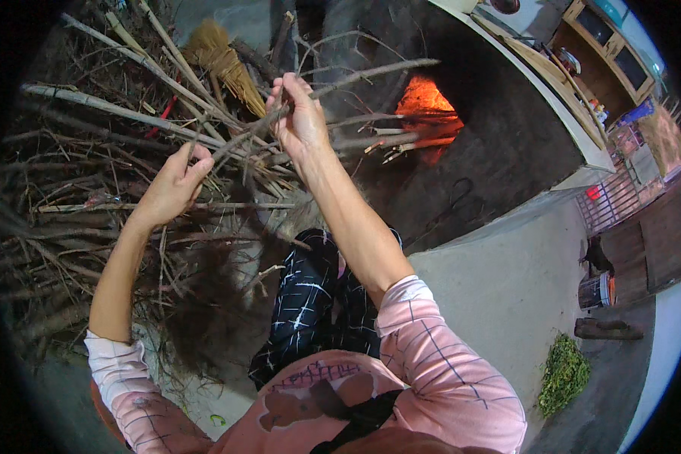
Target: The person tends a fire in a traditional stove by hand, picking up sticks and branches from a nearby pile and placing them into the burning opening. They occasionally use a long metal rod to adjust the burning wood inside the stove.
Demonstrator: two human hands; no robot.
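Note:
Both my hands are around a forked, dry tree branch raised above a heap of firewood. My left hand pinches its lower left end between thumb and fingers. Further along, my right hand grips the middle, and the free end reaches up and right toward the fire. In a dark stove opening, orange flames glow. Several burning sticks poke out of that opening, with pale, charred ends. Beneath my hands lies the brushwood pile, a tangle of thin branches and longer pale stalks.
A straw hand broom lies on the pile's far side. Iron tongs, dim in shadow, rest beside the stove. Farther right are a bucket, a dark animal, a heap of green leaves and a wooden cabinet.

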